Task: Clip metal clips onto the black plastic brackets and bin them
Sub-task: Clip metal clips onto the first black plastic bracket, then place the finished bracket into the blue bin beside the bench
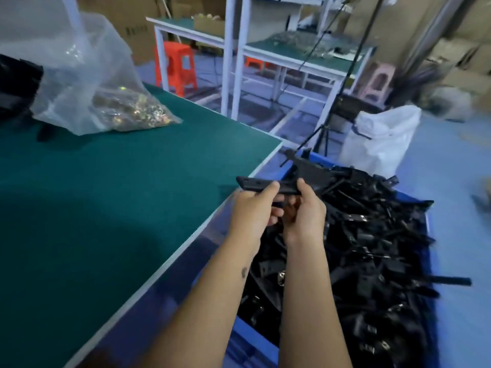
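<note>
Both my hands hold one long black plastic bracket (255,185) just past the corner of the green table, above the blue bin (429,227). My left hand (252,211) grips its middle from below with the thumb on top. My right hand (305,211) pinches the bracket's right part, fingers curled round it. The bin (255,338) is heaped with black brackets (372,251), some showing silver metal clips. A clear plastic bag of metal clips (127,110) lies on the table at the far left. Whether a clip sits on the held bracket is hidden.
The green table (106,208) fills the left, its white edge (164,264) running diagonally beside the bin. Dark parts (16,88) lie at the far left. A white sack (382,139), a tripod, white benches and an orange stool (176,67) stand beyond.
</note>
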Demonstrator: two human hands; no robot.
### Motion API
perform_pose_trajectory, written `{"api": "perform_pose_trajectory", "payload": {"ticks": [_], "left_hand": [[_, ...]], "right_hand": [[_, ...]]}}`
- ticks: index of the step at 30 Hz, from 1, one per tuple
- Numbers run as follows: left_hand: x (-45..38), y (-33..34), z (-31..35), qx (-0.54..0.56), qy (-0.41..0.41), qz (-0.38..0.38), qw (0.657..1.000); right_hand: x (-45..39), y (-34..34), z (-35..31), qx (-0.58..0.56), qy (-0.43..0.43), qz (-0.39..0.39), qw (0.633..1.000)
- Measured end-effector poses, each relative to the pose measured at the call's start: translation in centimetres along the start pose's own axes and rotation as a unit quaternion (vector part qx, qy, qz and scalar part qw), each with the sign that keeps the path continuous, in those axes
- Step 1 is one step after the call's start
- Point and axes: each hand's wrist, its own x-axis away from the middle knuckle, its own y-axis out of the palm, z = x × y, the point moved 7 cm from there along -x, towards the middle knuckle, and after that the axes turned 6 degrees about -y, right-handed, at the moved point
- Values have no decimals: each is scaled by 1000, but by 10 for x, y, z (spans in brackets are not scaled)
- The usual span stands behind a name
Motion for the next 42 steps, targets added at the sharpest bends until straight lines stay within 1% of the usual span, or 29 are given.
{"api": "perform_pose_trajectory", "payload": {"ticks": [4,7,9,13,16,18,21,23,24,25,26,28,29,30,32,33,34,35,36,37,39,40,42], "left_hand": [[-3,11,-41,-2,-93,-23,995],[-3,5,-45,-66,-102,-54,991],[-2,-4,-38,-112,-89,-54,988],[3,-15,-17,-173,-37,-42,983],[13,-16,7,-205,25,-58,977],[23,-29,33,-217,93,-51,970],[44,-65,78,-184,181,-23,966],[61,-103,105,-154,222,20,963],[69,-127,115,-129,235,48,962],[77,-154,123,-103,244,78,961],[86,-184,129,-87,252,117,957],[109,-250,135,-92,250,218,939],[123,-283,136,-93,250,274,924],[143,-320,137,-86,258,337,901],[172,-371,136,-93,274,433,854],[192,-396,134,-122,277,490,818],[209,-416,130,-163,264,542,781],[219,-433,125,-206,241,577,753],[224,-446,118,-249,206,597,734],[225,-458,109,-297,161,604,722],[215,-469,93,-398,59,580,708],[209,-470,87,-431,29,563,705],[202,-472,86,-448,19,551,704]], "right_hand": [[-17,-60,6,50,22,89,994],[-29,-79,6,28,16,157,987],[-31,-74,12,-2,24,174,985],[-17,-35,36,-7,46,146,988],[8,7,39,-24,21,109,994],[27,36,27,-39,-31,103,993],[61,87,6,-34,-137,71,987],[95,130,1,-4,-213,11,977],[116,155,2,3,-246,-38,969],[138,181,8,12,-268,-97,958],[161,207,20,28,-272,-166,948],[206,255,55,78,-239,-309,917],[227,274,74,105,-218,-377,894],[252,293,97,139,-204,-443,862],[276,310,131,241,-222,-521,788],[291,317,149,285,-236,-557,743],[304,321,165,327,-257,-585,696],[313,323,176,362,-286,-602,652],[318,323,183,386,-313,-609,618],[319,325,187,395,-331,-608,604],[314,328,189,396,-327,-598,615],[309,328,191,398,-313,-595,624],[307,329,195,410,-295,-594,626]]}}
